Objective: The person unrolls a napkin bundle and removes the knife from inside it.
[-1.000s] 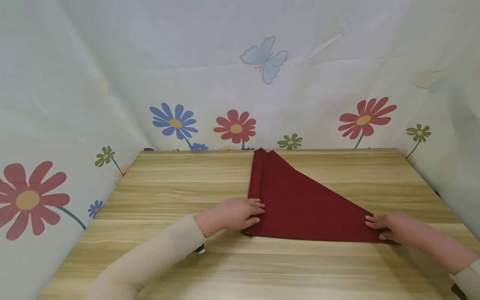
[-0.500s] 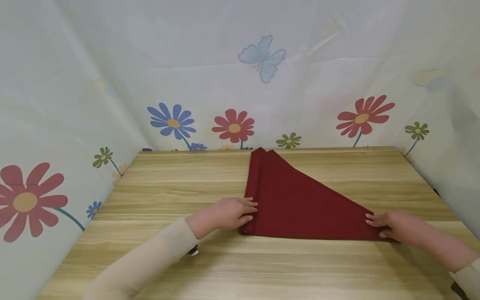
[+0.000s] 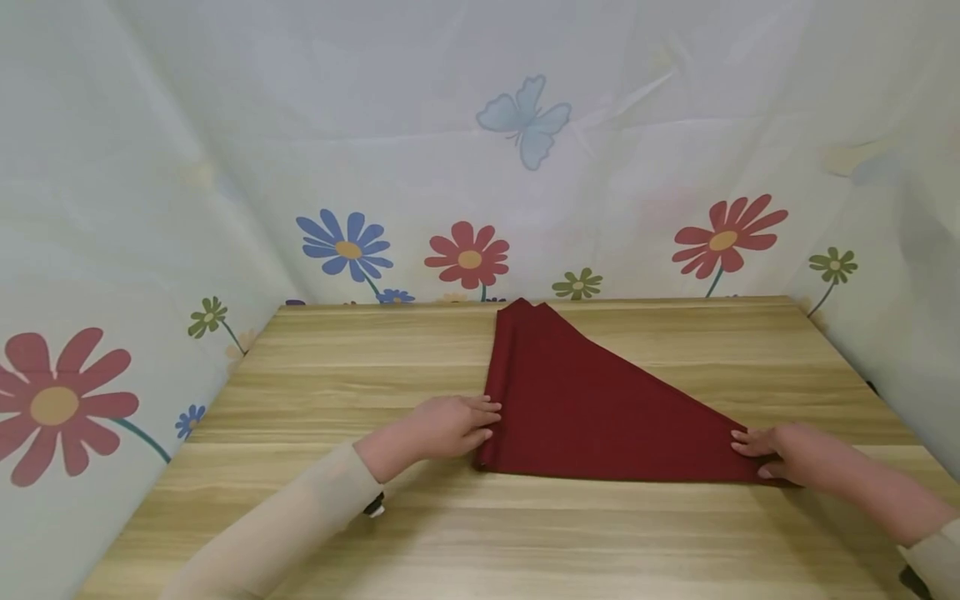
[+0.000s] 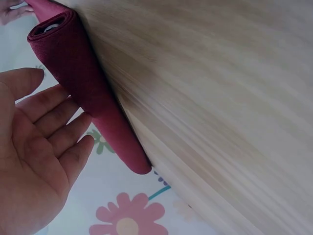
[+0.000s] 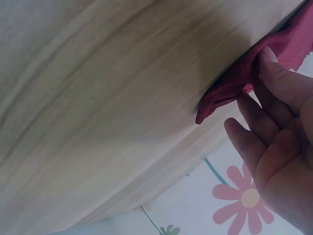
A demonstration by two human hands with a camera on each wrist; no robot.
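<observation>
A dark red cloth [image 3: 607, 408] lies on the table, broad at the left and narrowing to a point at the right. Its left edge is wound into a roll [image 4: 93, 83], whose spiral end shows in the left wrist view with a pale bit inside. Fingers extended, my left hand [image 3: 450, 427] touches the outer side of this roll near its front end. My right hand [image 3: 798, 454] rests on the cloth's narrow right corner. In the right wrist view the thumb [image 5: 274, 71] lies against the cloth, and the other fingers reach along its edge, fairly straight.
The wood-grain table [image 3: 360, 358] reaches back to a pale hanging sheet [image 3: 420, 92] printed with flowers and a butterfly. The sheet also stands along the left and right sides. A small black-and-white piece [image 3: 373, 505] shows beneath the left sleeve.
My left hand has slid to the left, and the rolled edge of the cloth has shifted left a little with it. My right hand stays at the right corner.
</observation>
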